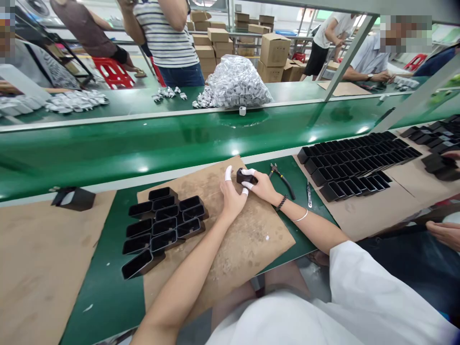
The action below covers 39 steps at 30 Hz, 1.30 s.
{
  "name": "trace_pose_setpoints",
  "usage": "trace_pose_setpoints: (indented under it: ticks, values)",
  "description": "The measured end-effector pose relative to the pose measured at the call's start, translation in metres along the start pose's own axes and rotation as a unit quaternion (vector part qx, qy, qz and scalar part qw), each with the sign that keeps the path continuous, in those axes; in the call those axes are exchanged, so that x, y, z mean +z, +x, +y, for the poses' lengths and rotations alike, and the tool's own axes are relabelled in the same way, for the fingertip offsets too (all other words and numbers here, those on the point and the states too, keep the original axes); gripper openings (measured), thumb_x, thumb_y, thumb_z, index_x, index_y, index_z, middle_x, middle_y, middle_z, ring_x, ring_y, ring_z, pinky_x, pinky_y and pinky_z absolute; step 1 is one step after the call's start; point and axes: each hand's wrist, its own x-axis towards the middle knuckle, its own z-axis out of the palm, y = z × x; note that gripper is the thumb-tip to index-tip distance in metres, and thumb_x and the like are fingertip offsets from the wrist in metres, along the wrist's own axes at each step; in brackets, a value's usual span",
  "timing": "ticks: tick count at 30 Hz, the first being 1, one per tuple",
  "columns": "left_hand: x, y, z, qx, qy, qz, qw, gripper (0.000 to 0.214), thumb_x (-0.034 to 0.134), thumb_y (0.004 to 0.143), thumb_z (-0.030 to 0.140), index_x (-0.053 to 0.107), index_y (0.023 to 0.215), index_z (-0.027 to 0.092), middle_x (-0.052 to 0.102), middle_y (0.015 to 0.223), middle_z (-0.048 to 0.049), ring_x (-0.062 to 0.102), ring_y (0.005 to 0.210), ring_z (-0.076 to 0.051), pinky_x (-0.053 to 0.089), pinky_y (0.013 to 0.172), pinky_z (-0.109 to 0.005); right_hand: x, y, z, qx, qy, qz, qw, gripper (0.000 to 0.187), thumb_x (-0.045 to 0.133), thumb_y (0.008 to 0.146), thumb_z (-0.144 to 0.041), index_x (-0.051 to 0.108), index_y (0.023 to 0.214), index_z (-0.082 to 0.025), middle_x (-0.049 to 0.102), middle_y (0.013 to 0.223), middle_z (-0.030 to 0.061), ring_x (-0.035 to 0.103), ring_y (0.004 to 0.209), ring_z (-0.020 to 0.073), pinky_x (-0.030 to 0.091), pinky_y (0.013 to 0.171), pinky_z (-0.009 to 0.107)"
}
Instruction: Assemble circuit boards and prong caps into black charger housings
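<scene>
My right hand [259, 186], with white finger cots on its fingertips, is closed around a small black plastic shell [246, 177] held just above a brown cardboard sheet [247, 239]. My left hand [232, 195] sits right beside it, thumb in a white cot raised, fingers curled near the shell's left side. A cluster of several black rectangular shells [163, 225] lies on the cardboard to the left of both hands.
Cutting pliers [282, 177] and a thin blade tool [309, 193] lie right of my hands. Rows of black shells [355, 163] cover cardboard at the right. A green conveyor belt [143, 143] runs behind, with a bag of white parts [235, 82]. Other people work around; another person's hand [445, 232] is at the right edge.
</scene>
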Motion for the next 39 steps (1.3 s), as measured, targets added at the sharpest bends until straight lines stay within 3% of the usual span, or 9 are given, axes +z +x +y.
trace_pose_setpoints:
  ticks: [5,9,13,16,19,26,30,35,39]
  values:
    - [0.003,0.003,0.004,-0.017,-0.029,-0.042,0.999,0.092,0.081,0.068,0.022,0.039,0.150,0.020,0.053,0.150,-0.0172,0.049,0.142,-0.036,0.033,0.123,-0.055,-0.004,0.005,0.000,0.056,0.125,0.016,0.990,0.039,0.064,0.087,-0.059,0.051,0.099,-0.025,0.077,0.095,0.0034,0.076,0.084,0.0216,0.063,0.075,0.038]
    - [0.001,0.005,0.009,-0.048,-0.038,-0.029,0.998,0.074,0.082,0.072,0.028,0.052,0.139,0.018,0.061,0.141,-0.0167,0.059,0.131,-0.034,0.044,0.115,-0.052,-0.004,0.003,-0.005,0.079,0.176,0.007,0.981,0.049,0.069,0.080,-0.068,0.044,0.086,-0.027,0.071,0.079,-0.0016,0.072,0.073,0.0207,0.061,0.066,0.035]
    - [-0.004,0.006,0.013,-0.027,-0.050,-0.035,0.998,0.066,0.080,0.073,0.020,0.055,0.134,0.019,0.066,0.136,-0.0134,0.064,0.125,-0.030,0.051,0.110,-0.047,-0.003,0.001,-0.008,0.090,0.196,0.015,0.976,0.047,0.068,0.080,-0.069,0.047,0.083,-0.026,0.068,0.072,-0.0027,0.069,0.071,0.0194,0.058,0.070,0.035]
    - [-0.006,0.004,0.013,0.007,-0.051,-0.052,0.997,0.067,0.081,0.070,0.018,0.057,0.133,0.019,0.066,0.136,-0.0132,0.063,0.127,-0.030,0.048,0.113,-0.048,-0.006,0.002,-0.009,0.099,0.202,0.018,0.974,0.043,0.063,0.084,-0.067,0.055,0.091,-0.026,0.068,0.074,-0.0018,0.068,0.072,0.0194,0.057,0.070,0.034]
    - [-0.007,0.004,0.011,0.025,-0.072,-0.069,0.995,0.065,0.080,0.070,0.017,0.058,0.132,0.019,0.066,0.137,-0.0132,0.061,0.130,-0.030,0.045,0.117,-0.049,-0.010,0.005,-0.008,0.099,0.200,0.009,0.975,0.041,0.065,0.083,-0.065,0.062,0.087,-0.024,0.069,0.076,-0.0002,0.068,0.074,0.0201,0.056,0.069,0.033]
    - [-0.002,0.014,-0.003,-0.068,-0.232,-0.148,0.959,0.068,0.083,0.067,0.026,0.056,0.129,0.019,0.061,0.142,-0.0140,0.062,0.129,-0.029,0.051,0.111,-0.045,-0.013,0.008,-0.003,0.082,0.184,0.043,0.979,0.050,0.055,0.086,-0.070,0.067,0.078,-0.023,0.070,0.077,0.0022,0.066,0.075,0.0207,0.055,0.070,0.035]
    - [0.003,0.016,-0.009,-0.066,-0.225,-0.160,0.959,0.063,0.078,0.066,0.018,0.057,0.126,0.020,0.065,0.133,-0.0110,0.066,0.120,-0.026,0.054,0.106,-0.044,-0.012,0.002,-0.007,0.062,0.167,0.071,0.981,0.045,0.059,0.087,-0.067,0.069,0.080,-0.023,0.069,0.075,0.0020,0.065,0.075,0.0202,0.054,0.071,0.035]
    - [0.006,0.012,-0.009,-0.045,-0.203,-0.135,0.969,0.065,0.074,0.062,0.009,0.059,0.123,0.021,0.055,0.141,-0.0114,0.053,0.137,-0.028,0.038,0.122,-0.048,-0.012,-0.008,-0.018,0.031,0.157,0.091,0.983,0.039,0.065,0.086,-0.062,0.069,0.079,-0.024,0.071,0.079,0.0027,0.066,0.080,0.0214,0.055,0.075,0.036]
    - [0.004,0.013,-0.009,-0.053,-0.215,-0.159,0.962,0.066,0.072,0.063,0.008,0.058,0.127,0.020,0.056,0.142,-0.0125,0.058,0.133,-0.027,0.044,0.118,-0.045,-0.013,-0.009,-0.020,0.028,0.160,0.089,0.983,0.040,0.065,0.087,-0.062,0.069,0.076,-0.023,0.068,0.074,0.0018,0.062,0.073,0.0196,0.054,0.071,0.035]
